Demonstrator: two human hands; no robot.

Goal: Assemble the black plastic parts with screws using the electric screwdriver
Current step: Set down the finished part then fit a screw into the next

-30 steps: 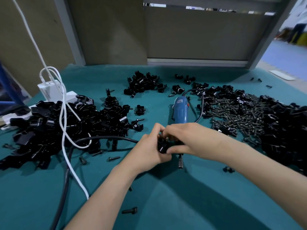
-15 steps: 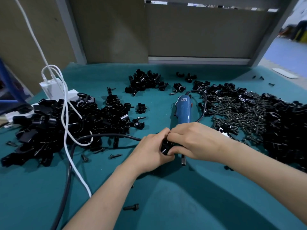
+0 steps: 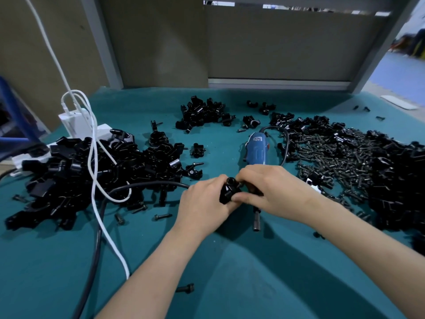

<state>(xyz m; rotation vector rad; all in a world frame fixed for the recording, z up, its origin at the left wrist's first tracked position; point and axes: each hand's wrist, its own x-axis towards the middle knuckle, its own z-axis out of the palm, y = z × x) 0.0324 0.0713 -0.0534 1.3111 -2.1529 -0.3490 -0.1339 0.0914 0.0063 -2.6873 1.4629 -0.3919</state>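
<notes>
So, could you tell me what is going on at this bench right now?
A person is working at the assembly by hand. The left hand and right hand both grip one small black part over the teal mat. The blue electric screwdriver lies unheld on the mat beneath the hands, its bit pointing toward the person. Loose screws are heaped to the right, and a pile of black parts sits to the left.

Left hand and right hand hide most of the black part and, apparently, much of the electric screwdriver.
</notes>
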